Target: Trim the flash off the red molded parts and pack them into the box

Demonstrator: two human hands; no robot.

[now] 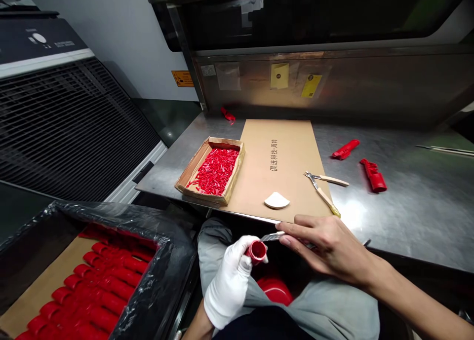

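Knife on red part's rim
My gloved left hand is gripping the red part, open end up, likely for access; right is pinching the knife.

A factory workstation, by the look of it — a steel workbench, cutting pliers, a carton of red plastic scraps and a plastic-lined crate of matching red molded parts, beside louvered machinery.

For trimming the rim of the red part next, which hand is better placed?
Probably the right hand: it holds the blade, close to the red part in the left hand.
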